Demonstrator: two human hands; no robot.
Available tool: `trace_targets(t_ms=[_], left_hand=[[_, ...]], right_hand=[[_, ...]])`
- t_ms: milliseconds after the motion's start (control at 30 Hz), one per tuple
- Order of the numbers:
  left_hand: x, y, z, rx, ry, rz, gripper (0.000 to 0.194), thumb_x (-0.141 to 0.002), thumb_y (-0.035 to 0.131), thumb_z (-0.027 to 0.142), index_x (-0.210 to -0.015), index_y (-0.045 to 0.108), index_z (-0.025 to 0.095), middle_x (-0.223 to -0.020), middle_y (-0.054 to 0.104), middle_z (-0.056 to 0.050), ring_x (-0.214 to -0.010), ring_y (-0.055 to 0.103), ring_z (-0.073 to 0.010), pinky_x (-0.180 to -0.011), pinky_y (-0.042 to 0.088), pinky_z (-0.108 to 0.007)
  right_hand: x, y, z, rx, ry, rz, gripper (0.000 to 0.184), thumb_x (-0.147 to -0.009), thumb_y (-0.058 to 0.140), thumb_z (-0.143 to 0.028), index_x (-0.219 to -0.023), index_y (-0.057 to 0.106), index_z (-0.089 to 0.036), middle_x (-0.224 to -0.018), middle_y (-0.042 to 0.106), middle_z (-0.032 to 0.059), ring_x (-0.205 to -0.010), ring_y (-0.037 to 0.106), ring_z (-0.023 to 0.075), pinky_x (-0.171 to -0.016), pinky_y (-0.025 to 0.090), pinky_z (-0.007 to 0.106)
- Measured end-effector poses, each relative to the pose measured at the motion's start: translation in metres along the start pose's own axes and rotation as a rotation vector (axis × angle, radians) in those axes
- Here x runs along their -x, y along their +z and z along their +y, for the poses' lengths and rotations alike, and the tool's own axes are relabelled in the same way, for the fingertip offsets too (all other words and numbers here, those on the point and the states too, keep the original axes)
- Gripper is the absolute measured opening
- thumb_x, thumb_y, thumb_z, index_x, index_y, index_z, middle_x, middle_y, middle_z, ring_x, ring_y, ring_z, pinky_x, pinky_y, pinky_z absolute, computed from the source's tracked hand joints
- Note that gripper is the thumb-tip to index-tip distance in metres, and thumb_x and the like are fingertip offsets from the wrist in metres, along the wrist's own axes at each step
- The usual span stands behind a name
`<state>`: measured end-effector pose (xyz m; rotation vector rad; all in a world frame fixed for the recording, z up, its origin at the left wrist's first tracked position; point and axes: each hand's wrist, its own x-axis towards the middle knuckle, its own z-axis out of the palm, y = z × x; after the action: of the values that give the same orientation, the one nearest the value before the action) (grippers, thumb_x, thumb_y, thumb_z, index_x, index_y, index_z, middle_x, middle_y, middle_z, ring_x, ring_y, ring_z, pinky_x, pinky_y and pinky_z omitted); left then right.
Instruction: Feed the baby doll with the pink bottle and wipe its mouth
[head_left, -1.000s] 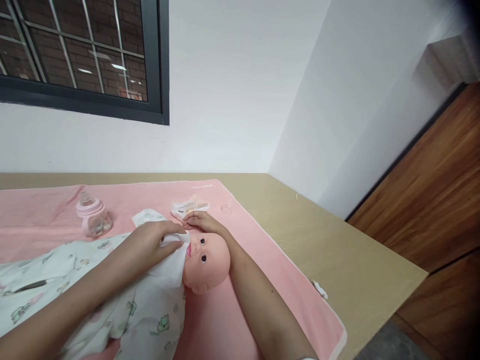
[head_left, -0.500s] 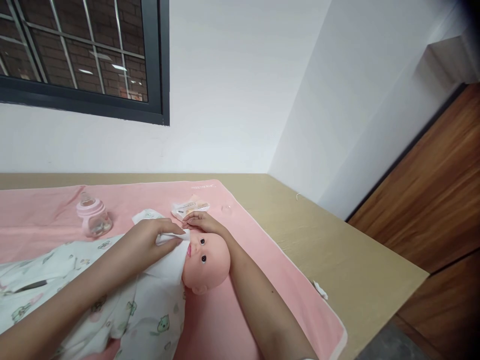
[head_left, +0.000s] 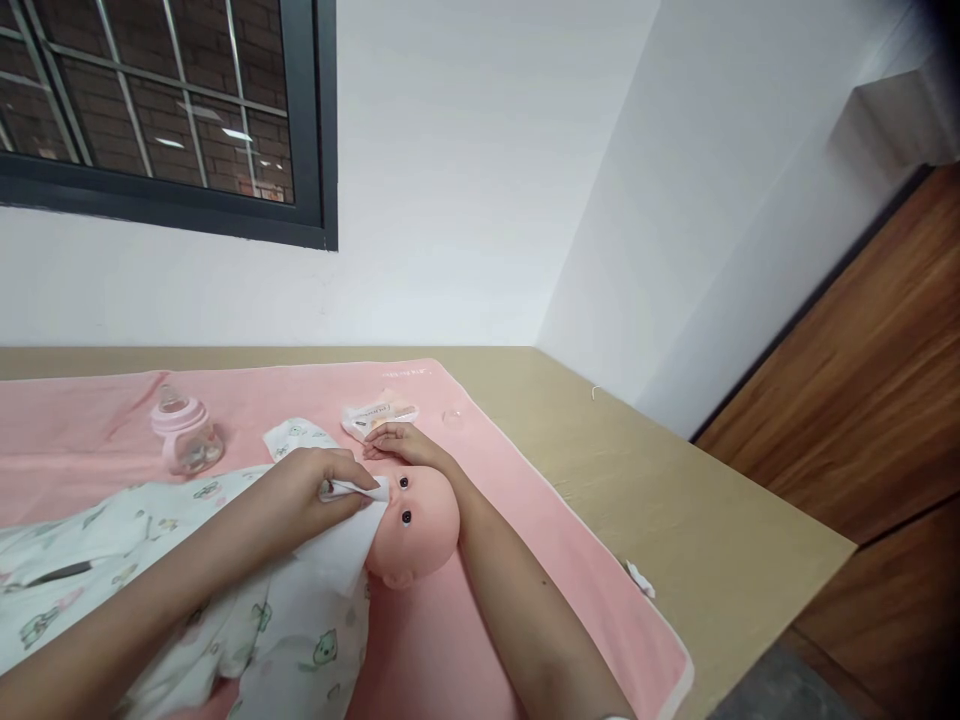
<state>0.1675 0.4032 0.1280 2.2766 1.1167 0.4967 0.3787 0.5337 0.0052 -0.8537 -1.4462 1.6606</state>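
Observation:
A baby doll (head_left: 424,530) lies face up on a pink mat, its body in a white suit with printed animals (head_left: 300,640). My left hand (head_left: 326,485) is closed, pinching a folded white tissue (head_left: 352,545) between thumb and fingers. One corner of the tissue covers the doll's mouth; the rest drapes over its chin and neck. Beyond the head, my right hand (head_left: 401,440) rests against its far side, fingers stretched out, with that forearm curving round the crown. Both of the doll's eyes show.
The pink mat (head_left: 480,640) covers part of a tan table (head_left: 637,480). A pink-topped baby bottle (head_left: 187,435) stands at the left. Past my right hand lies a small plastic packet (head_left: 379,412). A crumpled white scrap (head_left: 640,580) sits by the mat's right edge.
My left hand has shifted slightly right with the tissue, up over the doll's mouth, which showed before. My right hand has stayed in place.

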Motion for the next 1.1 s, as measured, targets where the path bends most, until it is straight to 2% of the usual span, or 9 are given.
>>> trace_targets(t_ms=[133, 333, 600, 800, 933, 1033, 1100], left_hand=[[-0.002, -0.001, -0.002, 0.002, -0.001, 0.017, 0.031, -0.081, 0.052, 0.038, -0.097, 0.076, 0.026, -0.105, 0.073, -0.001, -0.101, 0.064, -0.0248, -0.087, 0.05, -0.033], [-0.006, 0.004, -0.009, -0.04, 0.011, 0.11, 0.031, -0.08, 0.053, 0.04, -0.095, 0.075, 0.026, -0.106, 0.073, -0.001, -0.103, 0.064, -0.0264, -0.089, 0.049, -0.033], [-0.005, 0.001, -0.006, -0.1, 0.003, 0.121, 0.034, -0.084, 0.049, 0.04, -0.099, 0.074, 0.024, -0.109, 0.072, -0.004, -0.104, 0.063, -0.0278, -0.089, 0.048, -0.034], [-0.006, 0.0, -0.007, -0.092, 0.004, 0.089, 0.033, -0.083, 0.047, 0.039, -0.098, 0.072, 0.023, -0.108, 0.071, -0.004, -0.103, 0.063, -0.0272, -0.089, 0.047, -0.035], [-0.006, -0.002, -0.006, -0.102, -0.014, 0.084, 0.035, -0.083, 0.046, 0.041, -0.098, 0.072, 0.023, -0.109, 0.071, -0.004, -0.104, 0.062, -0.0271, -0.089, 0.047, -0.035], [-0.005, -0.007, -0.008, -0.097, -0.025, 0.139, 0.036, -0.084, 0.048, 0.045, -0.101, 0.072, 0.024, -0.111, 0.071, -0.002, -0.107, 0.061, -0.0265, -0.09, 0.046, -0.033], [-0.003, -0.012, -0.009, -0.078, -0.013, 0.194, 0.034, -0.084, 0.05, 0.046, -0.1, 0.072, 0.026, -0.109, 0.07, -0.001, -0.105, 0.061, -0.0249, -0.09, 0.045, -0.031]], right_hand=[[0.002, 0.001, -0.003, 0.012, 0.002, -0.006, 0.034, -0.063, 0.079, -0.034, -0.088, 0.066, -0.014, -0.085, 0.068, 0.0054, -0.085, 0.066, 0.0172, -0.093, 0.047, 0.034], [0.004, 0.004, -0.007, 0.006, 0.033, 0.007, 0.033, -0.064, 0.079, -0.033, -0.087, 0.066, -0.014, -0.084, 0.069, 0.0049, -0.086, 0.066, 0.0176, -0.091, 0.048, 0.033], [0.003, 0.001, -0.005, -0.005, 0.03, 0.017, 0.038, -0.061, 0.081, -0.036, -0.088, 0.066, -0.014, -0.086, 0.069, 0.0056, -0.086, 0.066, 0.0176, -0.093, 0.047, 0.034], [0.007, 0.005, -0.009, 0.053, -0.061, 0.017, 0.037, -0.063, 0.08, -0.038, -0.09, 0.066, -0.015, -0.082, 0.069, 0.0047, -0.072, 0.063, 0.0144, -0.076, 0.048, 0.029], [0.01, 0.008, -0.027, 0.073, -0.17, 0.045, 0.033, -0.066, 0.078, -0.035, -0.09, 0.068, -0.016, -0.086, 0.069, 0.0044, -0.075, 0.062, 0.0137, -0.076, 0.047, 0.028], [0.019, 0.015, -0.056, 0.137, -0.261, 0.019, 0.028, -0.073, 0.073, -0.036, -0.094, 0.068, -0.017, -0.093, 0.068, 0.0044, -0.075, 0.06, 0.0119, -0.076, 0.046, 0.027], [0.03, 0.026, -0.082, 0.216, -0.299, -0.06, 0.026, -0.076, 0.071, -0.035, -0.095, 0.069, -0.018, -0.097, 0.068, 0.0046, -0.079, 0.061, 0.0125, -0.077, 0.047, 0.028]])
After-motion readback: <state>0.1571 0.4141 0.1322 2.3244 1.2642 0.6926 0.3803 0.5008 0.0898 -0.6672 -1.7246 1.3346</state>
